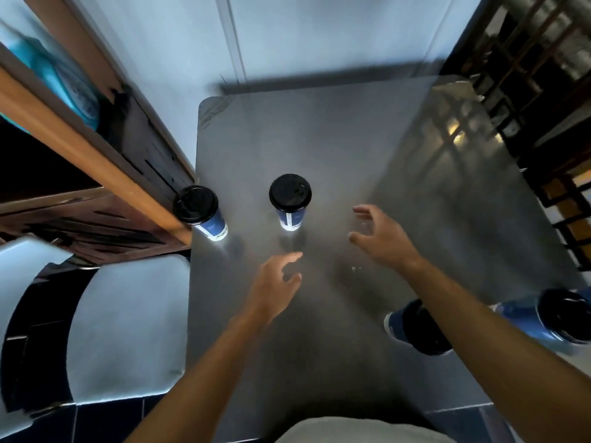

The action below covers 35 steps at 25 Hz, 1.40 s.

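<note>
Standing upright near the middle of the grey table point(319, 139) is the centre cup point(290, 203), a blue paper cup with a black lid, and nothing touches it. The left hand point(275, 282) hangs over the tabletop just in front of it, fingers spread and loosely bent, holding nothing. The right hand point(380, 235) is off to the cup's right and a little farther from it, thumb and fingers splayed wide apart, likewise empty. Both palms face down and both forearms stretch in from the near edge.

A second cup point(200, 212) of the same kind stands at the table's left edge, close against a wooden shelf unit point(80, 139). Two more lidded blue cups sit near the right edge: one point(396, 324) beside the right forearm, the other point(524, 321) farther right (both are blurred, so whether they stand straight is hard to say). A white chair point(128, 330) is drawn up at the table's left side, and a pale wall point(319, 33) rises behind the far edge.
</note>
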Available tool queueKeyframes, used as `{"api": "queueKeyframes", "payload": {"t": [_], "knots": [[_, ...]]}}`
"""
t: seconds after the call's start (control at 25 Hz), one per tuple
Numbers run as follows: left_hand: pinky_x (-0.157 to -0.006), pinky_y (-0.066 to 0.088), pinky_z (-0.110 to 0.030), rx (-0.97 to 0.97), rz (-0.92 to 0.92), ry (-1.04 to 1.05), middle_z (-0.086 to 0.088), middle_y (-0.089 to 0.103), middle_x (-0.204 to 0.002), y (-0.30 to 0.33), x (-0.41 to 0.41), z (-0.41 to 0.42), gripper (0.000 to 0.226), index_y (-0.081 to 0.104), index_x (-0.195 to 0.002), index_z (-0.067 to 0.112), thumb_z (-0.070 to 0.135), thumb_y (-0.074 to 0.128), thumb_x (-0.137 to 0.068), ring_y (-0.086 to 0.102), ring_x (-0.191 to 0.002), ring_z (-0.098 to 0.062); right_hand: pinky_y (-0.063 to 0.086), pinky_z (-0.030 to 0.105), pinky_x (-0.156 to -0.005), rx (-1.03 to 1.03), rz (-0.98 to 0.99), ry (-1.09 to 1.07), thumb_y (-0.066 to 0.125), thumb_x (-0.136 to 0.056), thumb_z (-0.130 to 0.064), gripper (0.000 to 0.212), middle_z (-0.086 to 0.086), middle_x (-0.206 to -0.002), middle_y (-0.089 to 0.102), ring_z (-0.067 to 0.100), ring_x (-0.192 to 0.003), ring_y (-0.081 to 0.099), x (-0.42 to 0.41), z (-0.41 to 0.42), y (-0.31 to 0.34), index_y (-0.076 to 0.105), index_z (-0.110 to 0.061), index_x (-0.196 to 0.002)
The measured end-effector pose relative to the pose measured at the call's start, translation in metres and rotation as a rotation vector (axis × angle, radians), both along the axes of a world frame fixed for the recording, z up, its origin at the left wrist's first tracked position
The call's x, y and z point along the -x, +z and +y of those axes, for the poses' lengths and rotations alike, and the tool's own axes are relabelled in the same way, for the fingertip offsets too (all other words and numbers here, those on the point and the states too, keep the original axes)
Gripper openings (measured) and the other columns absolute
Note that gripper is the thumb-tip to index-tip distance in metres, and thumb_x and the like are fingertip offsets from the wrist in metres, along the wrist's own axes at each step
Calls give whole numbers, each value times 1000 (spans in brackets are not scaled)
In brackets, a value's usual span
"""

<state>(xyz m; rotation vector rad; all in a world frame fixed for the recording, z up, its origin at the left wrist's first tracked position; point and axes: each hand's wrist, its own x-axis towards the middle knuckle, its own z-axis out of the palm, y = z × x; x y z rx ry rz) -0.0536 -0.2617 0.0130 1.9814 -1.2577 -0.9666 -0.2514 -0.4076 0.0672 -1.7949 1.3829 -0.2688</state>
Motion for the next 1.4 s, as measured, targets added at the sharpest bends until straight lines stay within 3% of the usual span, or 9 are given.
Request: {"api": "queueKeyframes", "payload": {"t": [0.12,0.24,0.4,0.56,0.8,1.0,1.12,1.2,1.4], "knots": [[-103,51,-37,203,26,-189,3,71,-122,1,40,25,34,72,-123,16,8,69,-89,65,-116,-16,42,23,-92,157,-34,-113,70,-89,-23,20,-2,-119,68,13,-109,63,56,43,24,64,-27,-108],[-100,51,-46,346,77,-282,-2,74,-115,-4,86,41,30,76,-116,15,7,72,-88,67,-109,-19,48,30,-89,214,-58,-261,59,-85,-26,8,-5,-110,70,13,-101,63,110,79,31,63,-32,-89],[-111,44,-41,281,141,-393,1,55,-144,0,144,54,70,48,-148,33,11,72,-87,50,-134,-13,45,19,-91,103,-93,-279,54,-78,-16,29,-5,-114,61,11,-108,59,167,113,10,60,-42,-88],[-118,37,-46,195,41,-433,-5,35,-160,-3,177,50,88,29,-154,46,6,69,-86,28,-151,-18,43,32,-109,74,-117,75,51,-61,9,77,-2,-128,49,16,-128,50,195,123,-25,51,-38,-122],[-110,47,-46,156,130,-145,-13,55,-138,9,233,46,60,55,-142,13,-14,58,-88,56,-129,-25,53,42,-101,24,-258,187,66,-67,1,65,1,-124,61,20,-118,61,212,109,-52,54,-24,-126],[-77,55,-18,118,224,131,6,68,-101,26,252,51,57,60,-125,33,-6,73,-84,68,-86,-6,59,27,-80,-278,-415,228,65,-85,8,58,10,-119,65,18,-96,68,231,86,-33,54,-18,-135],[-70,63,-33,88,453,238,2,67,-84,40,257,54,36,62,-125,24,8,68,-94,72,-77,-12,54,20,-60,-513,-477,130,50,-100,-2,38,10,-98,62,15,-74,61,228,79,-20,50,-9,-137],[-60,63,-35,22,583,305,0,67,-77,44,262,51,19,67,-118,23,22,58,-102,73,-68,-11,52,31,-67,-638,-481,-10,44,-104,-17,25,15,-100,61,22,-77,61,218,85,-18,55,-7,-124],[-48,55,-28,-161,675,599,-2,74,-70,40,268,39,26,74,-95,18,38,57,-97,70,-58,-17,56,35,-57,-810,-586,-412,49,-102,-33,27,5,-63,74,20,-55,70,197,109,-31,62,-11,-93]]}}
